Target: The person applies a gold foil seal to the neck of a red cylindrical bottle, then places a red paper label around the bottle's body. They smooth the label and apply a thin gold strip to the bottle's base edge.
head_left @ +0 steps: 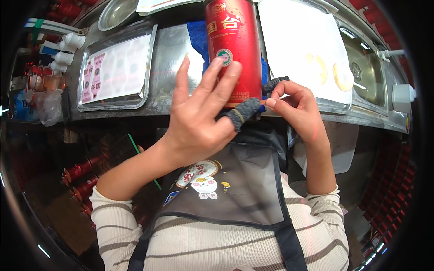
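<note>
A glossy red cylindrical bottle (242,40), wet with droplets, lies on a blue cloth (197,38) at the front of the metal counter. My left hand (199,113) rests over its left side with fingers spread, the fingertips by a small round green-and-white sticker (224,57). A grey knitted finger sleeve (244,114) covers the left thumb, which reaches across the bottle's near end. My right hand (300,108) is closed in a pinch beside that thumb tip; what it pinches is too small to name. Another dark knitted sleeve (274,84) shows at its fingertips.
To the left, a metal tray (147,92) holds a sheet with pink-printed labels (92,77). White paper (294,40) covers a tray on the right, next to a metal basin (370,81). White plastic fittings (71,43) and a crumpled clear bag (49,108) are at far left. Red bottles (83,169) stand below.
</note>
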`<state>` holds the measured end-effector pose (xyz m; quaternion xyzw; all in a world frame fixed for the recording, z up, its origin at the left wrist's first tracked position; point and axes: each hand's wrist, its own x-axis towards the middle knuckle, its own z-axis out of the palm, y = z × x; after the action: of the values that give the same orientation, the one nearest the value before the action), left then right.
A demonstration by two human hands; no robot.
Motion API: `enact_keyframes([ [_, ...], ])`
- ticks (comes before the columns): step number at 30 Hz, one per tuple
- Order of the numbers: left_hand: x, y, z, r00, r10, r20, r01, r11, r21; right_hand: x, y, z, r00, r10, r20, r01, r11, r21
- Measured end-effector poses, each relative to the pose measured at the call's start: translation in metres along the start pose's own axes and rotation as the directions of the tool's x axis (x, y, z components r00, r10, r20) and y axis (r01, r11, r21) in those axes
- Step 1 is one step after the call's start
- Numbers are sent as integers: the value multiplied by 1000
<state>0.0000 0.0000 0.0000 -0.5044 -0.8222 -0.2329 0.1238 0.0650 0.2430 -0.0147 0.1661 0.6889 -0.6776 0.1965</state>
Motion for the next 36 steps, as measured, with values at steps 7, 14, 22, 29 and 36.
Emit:
enact_keyframes([
  [7,20,5,19,996,4,-84,-5,1000,-6,-5,-7,10,993,-106,-56,102,991,-82],
  [14,-17,-2,16,945,-297,-136,249,925,-288,-24,-28,12,993,-102,-55,98,992,-81],
  [22,-54,1,12,950,-310,-19,295,920,-258,-30,-41,12,991,-112,-79,108,993,-57],
  [29,-43,-4,9,988,-156,-22,148,970,-192,-19,-28,6,994,-60,-95,51,995,-90],
  [36,-18,-1,0,996,-84,-19,82,990,-114,-10,-19,6,994,-72,-78,66,994,-84],
])
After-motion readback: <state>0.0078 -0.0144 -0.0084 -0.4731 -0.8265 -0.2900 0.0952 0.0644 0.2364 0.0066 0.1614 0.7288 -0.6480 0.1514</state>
